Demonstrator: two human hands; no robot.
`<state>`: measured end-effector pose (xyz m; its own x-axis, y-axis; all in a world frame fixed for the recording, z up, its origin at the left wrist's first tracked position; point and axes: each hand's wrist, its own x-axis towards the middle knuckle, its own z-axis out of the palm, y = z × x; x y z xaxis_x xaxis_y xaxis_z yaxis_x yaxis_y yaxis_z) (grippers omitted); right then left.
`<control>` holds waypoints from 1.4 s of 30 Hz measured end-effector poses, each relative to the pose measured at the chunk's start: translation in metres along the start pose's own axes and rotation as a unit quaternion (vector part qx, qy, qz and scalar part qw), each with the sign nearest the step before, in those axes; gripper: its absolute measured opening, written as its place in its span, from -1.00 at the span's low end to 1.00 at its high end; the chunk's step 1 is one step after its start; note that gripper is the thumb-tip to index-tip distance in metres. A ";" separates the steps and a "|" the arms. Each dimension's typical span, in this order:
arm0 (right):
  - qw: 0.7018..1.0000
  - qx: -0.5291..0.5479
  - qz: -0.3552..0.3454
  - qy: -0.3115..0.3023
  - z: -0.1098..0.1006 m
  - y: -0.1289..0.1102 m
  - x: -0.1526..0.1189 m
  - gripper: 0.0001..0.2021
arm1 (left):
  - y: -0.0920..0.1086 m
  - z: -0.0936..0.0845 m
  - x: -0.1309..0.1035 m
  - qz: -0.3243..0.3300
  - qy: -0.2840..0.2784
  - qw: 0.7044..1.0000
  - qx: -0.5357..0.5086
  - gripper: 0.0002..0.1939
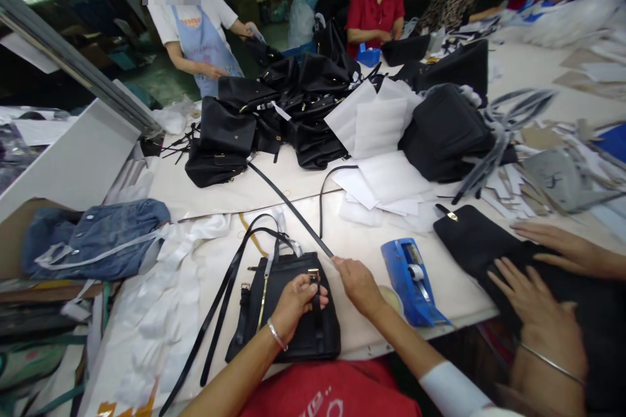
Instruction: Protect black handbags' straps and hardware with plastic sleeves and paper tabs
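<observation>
A black bag (288,313) with gold zip and buckles lies on the white table in front of me. My left hand (298,303) is over its right side, fingers closed on a strap with a gold buckle (313,273). Just right of the bag, my right hand (355,280) pinches the near end of a long thin black strap (288,203), which runs up and left to the pile of black bags (227,133). Two looped black straps (222,287) trail from the bag's left side.
A blue tape dispenser (411,280) stands right of my right hand. White foam sheets (381,137) lie behind. Folded denim (98,238) is at left. At right, another person's hands (533,287) press black material (469,234). People work across the table.
</observation>
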<state>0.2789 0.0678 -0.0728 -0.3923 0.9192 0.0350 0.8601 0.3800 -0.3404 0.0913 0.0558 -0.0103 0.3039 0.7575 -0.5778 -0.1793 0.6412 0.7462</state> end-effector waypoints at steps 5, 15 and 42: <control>0.986 0.149 -0.042 -0.062 0.023 -0.024 -0.035 -0.61 | -0.003 0.000 -0.007 0.047 0.046 0.997 0.033 -0.69; 0.923 0.331 0.160 -0.115 0.043 0.018 0.020 -0.16 | -0.009 -0.008 -0.012 0.036 0.053 0.998 0.013 -0.67; 0.798 0.581 0.162 -0.007 -0.010 -0.015 0.016 -0.69 | 0.014 0.000 -0.013 0.259 0.129 0.880 0.377 -0.78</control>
<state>0.2636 0.0776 -0.0575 -0.2215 0.9456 -0.2384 0.0365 -0.2363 -0.9710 0.0848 0.0552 0.0079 0.1247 0.9891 -0.0780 0.4703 0.0103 0.8824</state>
